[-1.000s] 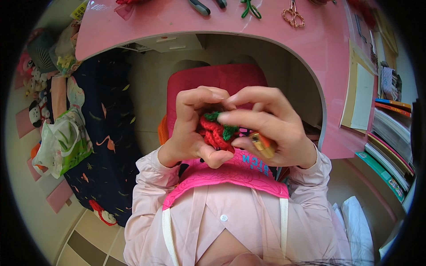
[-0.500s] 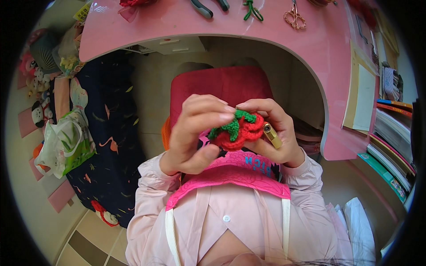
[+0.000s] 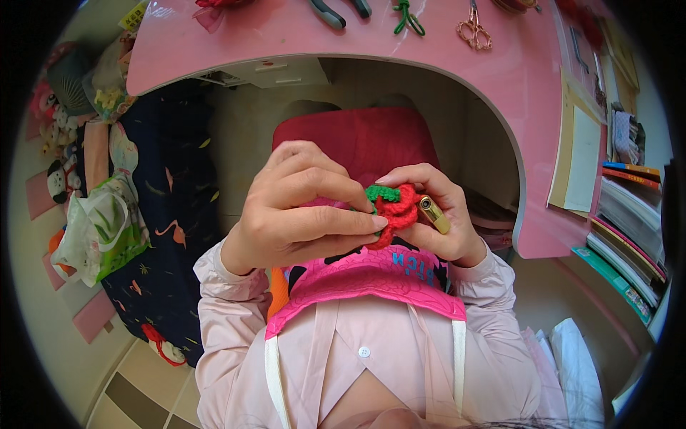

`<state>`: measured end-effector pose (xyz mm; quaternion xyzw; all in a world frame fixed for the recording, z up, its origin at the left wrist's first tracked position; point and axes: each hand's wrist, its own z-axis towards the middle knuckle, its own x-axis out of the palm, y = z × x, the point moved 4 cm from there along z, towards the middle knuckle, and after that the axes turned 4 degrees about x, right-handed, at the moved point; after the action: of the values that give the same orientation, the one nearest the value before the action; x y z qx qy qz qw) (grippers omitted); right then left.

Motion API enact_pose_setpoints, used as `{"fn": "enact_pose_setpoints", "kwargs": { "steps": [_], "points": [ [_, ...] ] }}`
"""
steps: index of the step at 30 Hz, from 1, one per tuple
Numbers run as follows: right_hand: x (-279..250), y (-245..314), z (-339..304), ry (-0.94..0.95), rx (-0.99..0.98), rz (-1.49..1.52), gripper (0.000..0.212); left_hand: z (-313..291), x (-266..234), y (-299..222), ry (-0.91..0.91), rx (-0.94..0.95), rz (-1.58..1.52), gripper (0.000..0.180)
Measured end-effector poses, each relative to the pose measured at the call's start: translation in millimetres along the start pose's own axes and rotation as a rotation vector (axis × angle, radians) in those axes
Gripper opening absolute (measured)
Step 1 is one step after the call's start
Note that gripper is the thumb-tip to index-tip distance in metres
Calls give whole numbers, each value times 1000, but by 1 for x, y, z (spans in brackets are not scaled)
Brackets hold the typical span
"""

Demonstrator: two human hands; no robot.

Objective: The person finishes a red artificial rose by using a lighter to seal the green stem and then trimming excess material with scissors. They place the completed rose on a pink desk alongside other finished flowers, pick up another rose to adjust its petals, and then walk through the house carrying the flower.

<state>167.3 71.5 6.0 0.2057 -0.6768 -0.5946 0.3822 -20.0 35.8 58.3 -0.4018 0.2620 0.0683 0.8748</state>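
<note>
As seen from the head camera, held in front of the body between both hands: a red crocheted flower [image 3: 398, 217] trimmed with green crocheted leaves [image 3: 384, 193].

Grasping the flower at its left side with the left hand [image 3: 286, 204]. Curved to a half-closed posture, back of the hand facing up, fingers extended toward the right. Touching the red petals with one fingertip [image 3: 379, 223]; partly covering the green leaves with another. Position of left thumb: not determinable from this angle.

Grasping the flower at its right side with the right hand [image 3: 457, 229]. Bent into a C-shape around the outer edge, with index finger along the upper side and thumb against the lower petals. Retained in the same hand, beside the flower: a gold cylinder [image 3: 436, 216], tilted, dark round end facing up and to the left. Hidden behind flower and cylinder: most of the remaining right fingers.

Located just below the flower in the view: a pink apron [image 3: 336, 282]. Placed on the pink desk [image 3: 286, 36], well apart from both hands, left to right: grey-handled pliers [image 3: 329, 14], a looped green cord [image 3: 409, 23] and rose-gold scissors [image 3: 474, 32]. Resting at far left: a plastic bag [image 3: 107, 232], on dark blue patterned cloth [image 3: 171, 264].
</note>
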Motion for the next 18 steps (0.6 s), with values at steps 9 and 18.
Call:
{"fn": "enact_pose_setpoints", "kwargs": {
  "steps": [9, 18],
  "points": [
    [1, -6, -3, -111, -48, 22, 49, -22, 20, 1, -123, 151, 180, 57],
    [-1, 0, -2, -161, -291, -264, 52, -21, 29, 7, -235, -46, -209, 79]
  ]
}}
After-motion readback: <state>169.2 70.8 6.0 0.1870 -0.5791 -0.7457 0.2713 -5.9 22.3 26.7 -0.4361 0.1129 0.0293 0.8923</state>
